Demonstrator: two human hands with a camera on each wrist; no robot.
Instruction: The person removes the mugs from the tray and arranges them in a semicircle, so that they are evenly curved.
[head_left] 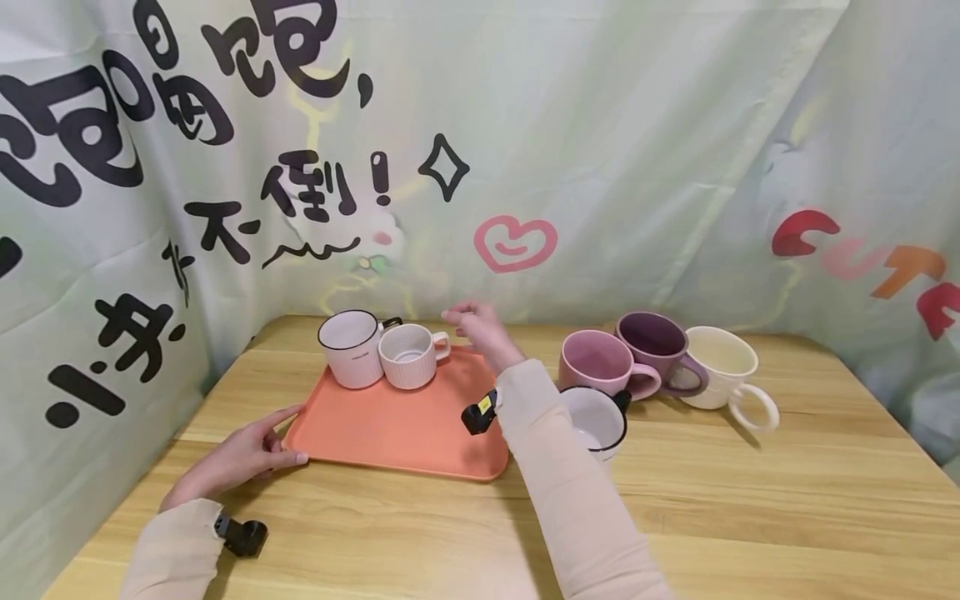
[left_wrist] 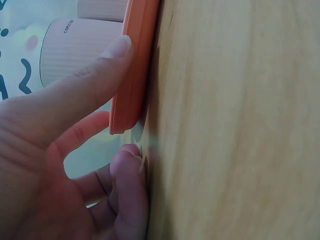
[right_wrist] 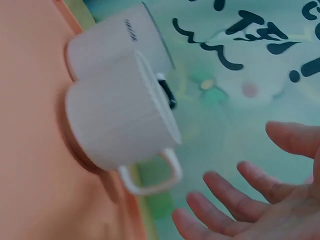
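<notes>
A coral serving tray (head_left: 420,433) lies on the table. My left hand (head_left: 236,458) grips its near left corner; in the left wrist view the thumb (left_wrist: 119,47) lies on the tray's side and the other fingers are partly hidden. Two mugs stand side by side at the tray's back left: a white mug (head_left: 351,354) with a dark rim and black handle, and a shorter ribbed white cup (head_left: 407,358). My right hand (head_left: 483,329) hovers just right of the ribbed cup's handle, apart from it. In the right wrist view its fingers (right_wrist: 225,205) are spread and hold nothing.
Right of the tray, behind my right forearm, stands a white mug (head_left: 596,417) with a black rim. Close by are a pink mug (head_left: 596,362), a purple mug (head_left: 652,342) and a cream mug (head_left: 716,367) with a ring handle. A printed curtain (head_left: 615,167) hangs behind the table.
</notes>
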